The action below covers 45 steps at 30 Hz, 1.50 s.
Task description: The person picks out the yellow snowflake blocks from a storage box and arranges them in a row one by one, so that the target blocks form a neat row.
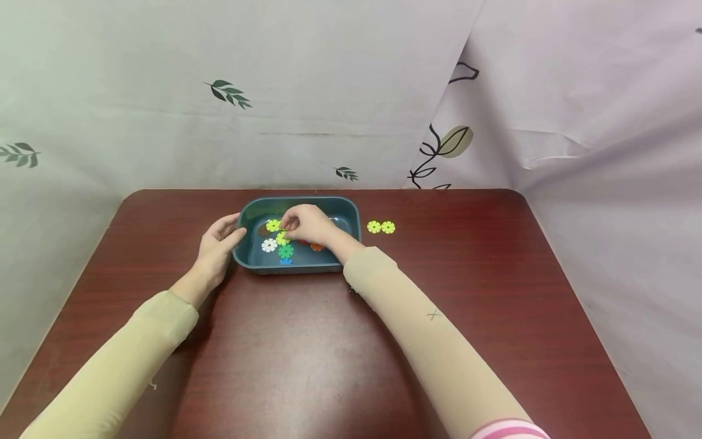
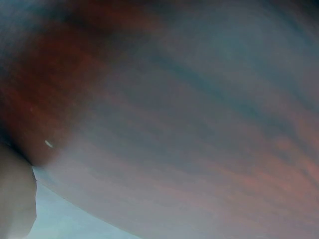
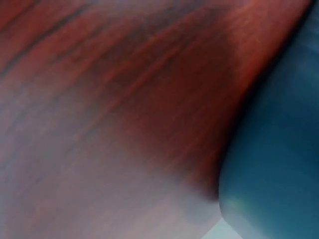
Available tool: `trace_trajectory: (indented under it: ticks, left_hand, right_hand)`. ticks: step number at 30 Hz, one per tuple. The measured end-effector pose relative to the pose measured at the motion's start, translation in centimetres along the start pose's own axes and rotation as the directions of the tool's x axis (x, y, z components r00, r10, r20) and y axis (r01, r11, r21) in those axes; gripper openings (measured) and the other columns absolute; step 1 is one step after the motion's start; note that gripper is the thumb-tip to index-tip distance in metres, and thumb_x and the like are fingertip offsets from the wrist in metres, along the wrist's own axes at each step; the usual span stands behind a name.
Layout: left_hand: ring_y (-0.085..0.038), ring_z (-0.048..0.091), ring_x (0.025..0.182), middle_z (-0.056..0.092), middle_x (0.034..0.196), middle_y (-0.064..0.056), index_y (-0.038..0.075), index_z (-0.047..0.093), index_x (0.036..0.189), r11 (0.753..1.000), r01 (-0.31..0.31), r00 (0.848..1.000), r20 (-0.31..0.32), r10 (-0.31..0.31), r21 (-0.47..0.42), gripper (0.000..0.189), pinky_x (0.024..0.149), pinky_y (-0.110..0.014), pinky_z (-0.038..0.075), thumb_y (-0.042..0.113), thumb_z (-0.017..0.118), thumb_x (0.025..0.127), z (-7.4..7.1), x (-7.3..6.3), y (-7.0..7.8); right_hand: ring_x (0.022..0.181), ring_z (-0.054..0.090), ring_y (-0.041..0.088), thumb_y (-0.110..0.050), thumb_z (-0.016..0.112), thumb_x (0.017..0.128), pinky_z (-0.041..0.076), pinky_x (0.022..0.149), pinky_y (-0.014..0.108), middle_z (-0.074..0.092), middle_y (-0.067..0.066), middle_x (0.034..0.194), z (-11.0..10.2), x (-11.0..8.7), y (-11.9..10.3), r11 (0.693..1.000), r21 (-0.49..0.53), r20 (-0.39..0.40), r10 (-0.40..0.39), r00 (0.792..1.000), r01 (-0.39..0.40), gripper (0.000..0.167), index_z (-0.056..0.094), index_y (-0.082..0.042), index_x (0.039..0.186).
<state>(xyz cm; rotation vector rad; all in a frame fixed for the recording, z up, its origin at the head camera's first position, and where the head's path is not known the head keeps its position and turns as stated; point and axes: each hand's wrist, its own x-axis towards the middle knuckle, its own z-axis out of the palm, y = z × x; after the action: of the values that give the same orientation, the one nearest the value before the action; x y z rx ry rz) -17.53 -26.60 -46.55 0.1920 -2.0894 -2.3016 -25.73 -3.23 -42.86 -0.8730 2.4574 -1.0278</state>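
A dark blue-green rectangular plastic basin [image 1: 296, 268] stands on the table with several flower-shaped notched discs inside. My left hand [image 1: 215, 249] grips its left end, thumb over the rim and fingers along the outside. Inside the basin, the thumb and fingertips of my right hand [image 1: 308, 224] pinch a yellow disc [image 1: 282, 238]; part of it is hidden by the fingers. Near it lie another yellow disc [image 1: 273, 225], a white disc [image 1: 269, 245], a green disc [image 1: 286, 251], a blue disc [image 1: 286, 261] and an orange disc [image 1: 317, 247]. The basin's outer wall [image 3: 279, 134] fills the right of the right wrist view.
Two yellow discs [image 1: 381, 227] lie side by side on the table just right of the basin. The reddish-brown wooden table [image 1: 285, 341] reaches back to a pale cloth [image 1: 307, 91] with leaf prints. The left wrist view shows mostly blurred tabletop.
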Motion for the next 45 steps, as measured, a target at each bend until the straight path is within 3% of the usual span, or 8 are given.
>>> trace_trajectory:
  ticks: [14, 21, 34, 45]
  left_hand:
    - [0.004, 0.062, 0.111, 0.069, 0.115, 0.020, 0.016, 0.061, 0.133, 1.000, -0.004, 1.000, 0.011, 0.004, 0.001, 0.028, 0.089, -0.010, 0.051, 0.008, 0.062, 0.107, 0.0, -0.1, 0.2]
    - [0.004, 0.062, 0.110, 0.070, 0.114, 0.020, 0.020, 0.063, 0.128, 1.000, -0.007, 1.000, 0.006, 0.007, -0.022, 0.025, 0.089, -0.010, 0.052, 0.008, 0.064, 0.106, 0.1, -0.1, 0.2]
    - [0.004, 0.061, 0.111, 0.070, 0.114, 0.021, 0.021, 0.063, 0.129, 1.000, -0.005, 1.000, 0.006, 0.005, -0.007, 0.025, 0.090, -0.011, 0.051, 0.010, 0.064, 0.106, 0.0, -0.2, 0.1]
    - [0.004, 0.061, 0.109, 0.068, 0.113, 0.021, 0.019, 0.061, 0.135, 1.000, 0.012, 1.000, 0.000, -0.012, 0.028, 0.030, 0.087, -0.010, 0.051, 0.006, 0.059, 0.108, -0.1, -0.2, 0.2]
  right_hand:
    - [0.109, 0.070, 0.021, -0.012, 0.082, 0.095, 0.055, 0.093, 0.023, 0.074, 0.010, 0.121, 0.4, 0.3, 0.2, 0.992, -0.114, 0.026, -0.052, 0.998, 0.054, 0.028, 0.076, -0.005, 0.122]
    - [0.108, 0.070, 0.020, -0.013, 0.081, 0.096, 0.055, 0.092, 0.023, 0.074, 0.009, 0.120, 0.4, 0.4, 0.2, 0.990, -0.134, 0.032, -0.047, 0.998, 0.051, 0.026, 0.076, -0.007, 0.121]
    - [0.095, 0.072, 0.015, -0.015, 0.079, 0.098, 0.056, 0.084, 0.020, 0.079, 0.006, 0.105, 0.0, -0.2, 0.1, 1.000, -0.004, -0.042, 0.004, 0.999, -0.004, 0.010, 0.080, -0.010, 0.107]
    - [0.093, 0.074, 0.018, -0.012, 0.079, 0.097, 0.058, 0.083, 0.022, 0.081, 0.009, 0.105, -1.7, -0.9, -1.1, 0.998, 0.065, -0.077, 0.005, 0.997, 0.000, 0.012, 0.081, -0.005, 0.106]
